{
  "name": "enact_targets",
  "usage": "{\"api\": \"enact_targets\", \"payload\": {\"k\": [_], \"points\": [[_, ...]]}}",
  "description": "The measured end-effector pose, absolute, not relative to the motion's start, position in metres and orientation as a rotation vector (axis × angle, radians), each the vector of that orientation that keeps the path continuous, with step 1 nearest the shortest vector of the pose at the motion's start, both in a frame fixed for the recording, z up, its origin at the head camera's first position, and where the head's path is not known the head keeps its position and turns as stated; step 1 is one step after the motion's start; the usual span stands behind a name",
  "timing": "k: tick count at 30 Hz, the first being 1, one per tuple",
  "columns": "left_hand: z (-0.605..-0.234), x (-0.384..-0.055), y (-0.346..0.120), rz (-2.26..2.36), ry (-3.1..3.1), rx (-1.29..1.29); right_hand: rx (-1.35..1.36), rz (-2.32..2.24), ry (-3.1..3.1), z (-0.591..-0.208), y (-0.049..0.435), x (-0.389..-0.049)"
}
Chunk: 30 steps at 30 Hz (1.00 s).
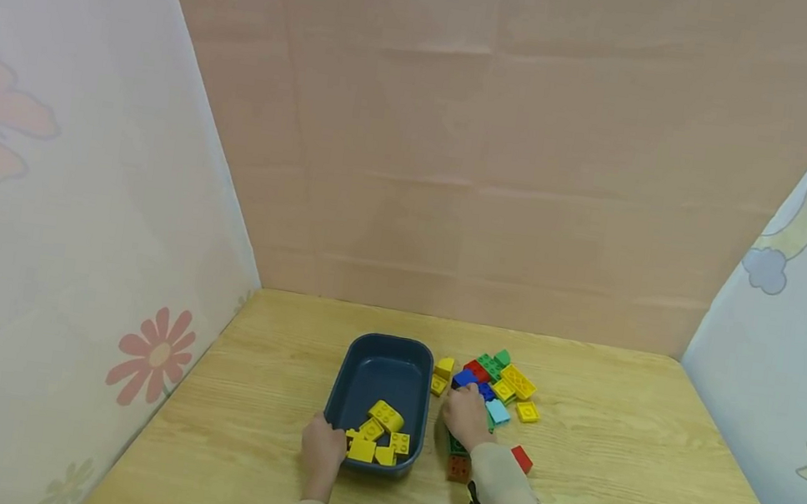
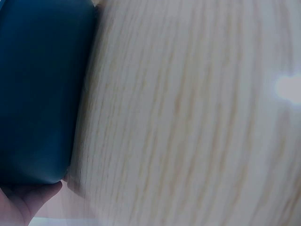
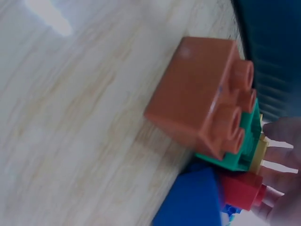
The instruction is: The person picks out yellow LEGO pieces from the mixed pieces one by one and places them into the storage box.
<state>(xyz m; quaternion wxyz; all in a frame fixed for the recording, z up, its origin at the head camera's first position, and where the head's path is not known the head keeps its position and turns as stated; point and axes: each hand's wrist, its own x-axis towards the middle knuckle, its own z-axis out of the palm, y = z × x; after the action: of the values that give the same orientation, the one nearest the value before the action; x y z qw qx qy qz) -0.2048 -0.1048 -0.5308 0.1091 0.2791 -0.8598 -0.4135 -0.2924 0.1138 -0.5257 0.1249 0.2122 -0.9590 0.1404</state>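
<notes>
A dark blue plastic bin [image 1: 339, 379] stands on the table with several yellow toy bricks [image 1: 362, 449] in its near end. My left hand [image 1: 323, 448] grips the bin's near left corner; its thumb shows against the outer wall in the left wrist view. Just right of the bin, my right hand [image 1: 468, 415] reaches over a pile of mixed bricks, partly covering them. Its fingers [image 3: 280, 175] are spread at the bricks in the right wrist view. Closest to that camera are a reddish-brown brick [image 3: 193, 89], a green brick [image 3: 244, 146], a red brick [image 3: 240, 188] and a blue brick [image 3: 190, 200].
Beyond my right hand lie yellow bricks [image 1: 518, 381], a light blue brick [image 1: 498, 412] and green bricks [image 1: 490, 366]. A red brick [image 1: 521, 459] lies beside my right wrist. Walls enclose the wooden table [image 1: 636, 449] at the back and both sides.
</notes>
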Motion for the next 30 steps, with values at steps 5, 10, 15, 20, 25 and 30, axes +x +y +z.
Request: {"api": "enact_targets", "payload": {"k": [5,10,15,20,25,30], "points": [[-0.529,-0.205,-0.104,-1.217,-2.529,0.82,0.609,0.303,-2.843,-0.523,0.11,-0.29],[-0.53,-0.205,-0.104,-1.223,-2.523,0.804,0.615,0.277,-2.85,-0.522,0.109,-0.289],[-0.529,-0.203,-0.104,-1.22,-2.512,0.796,0.625,0.263,-2.82,-0.523,0.109,-0.287],[-0.528,-0.202,-0.104,-1.228,-2.506,0.795,0.6,0.306,-2.722,-0.523,0.108,-0.288],[-0.529,-0.202,-0.104,-1.229,-2.507,0.797,0.549,0.346,-2.578,-0.52,0.107,-0.289],[-0.53,-0.203,-0.104,-1.224,-2.503,0.797,0.519,0.415,-2.469,-0.511,0.102,-0.289]]}}
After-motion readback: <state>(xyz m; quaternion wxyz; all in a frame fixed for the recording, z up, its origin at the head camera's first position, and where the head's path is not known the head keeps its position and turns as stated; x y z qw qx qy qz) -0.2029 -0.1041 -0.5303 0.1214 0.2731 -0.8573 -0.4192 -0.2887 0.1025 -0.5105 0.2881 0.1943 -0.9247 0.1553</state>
